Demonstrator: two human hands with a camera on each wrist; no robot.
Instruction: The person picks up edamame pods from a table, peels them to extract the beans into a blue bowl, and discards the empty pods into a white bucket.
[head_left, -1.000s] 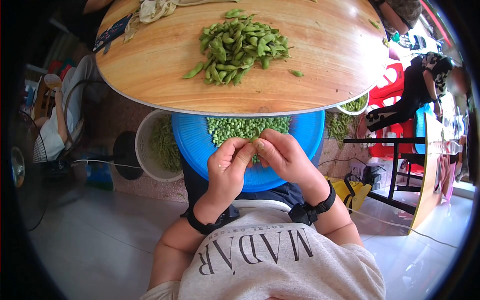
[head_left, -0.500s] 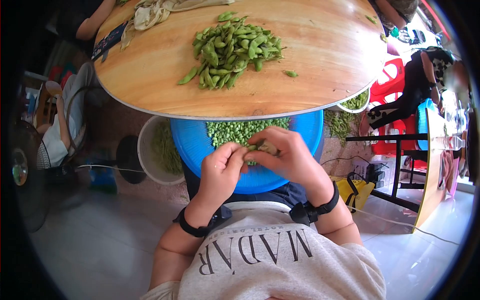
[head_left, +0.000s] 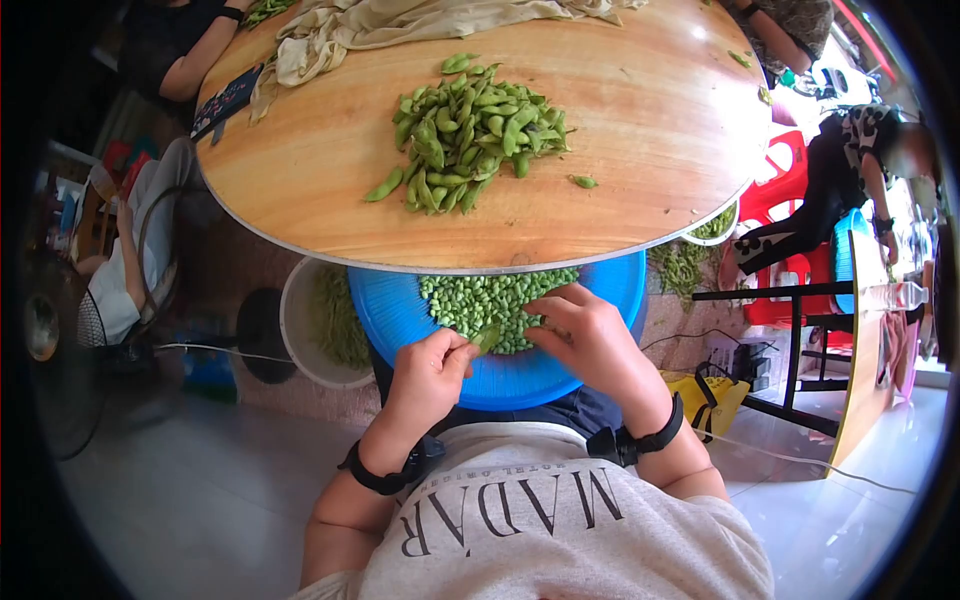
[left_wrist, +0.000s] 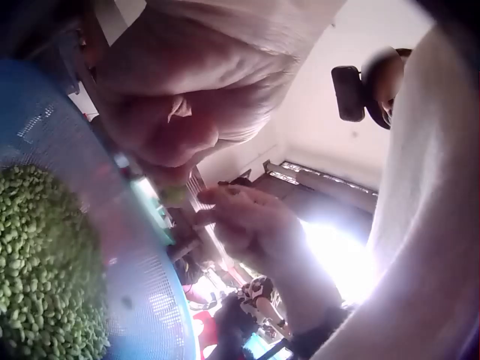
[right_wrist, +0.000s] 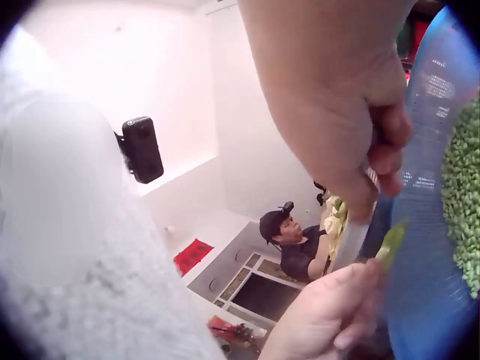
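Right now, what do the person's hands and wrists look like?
The left hand and right hand are bare, without gloves. Each wrist wears a black strap, left and right, carrying a dark device. The light-grey shirt has dark lettering and leaves both forearms uncovered.

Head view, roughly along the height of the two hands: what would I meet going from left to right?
Fan → white tub → left hand → pod → right hand → yellow bag → bottle. The blue basin overlaps the hands, so it is left out.
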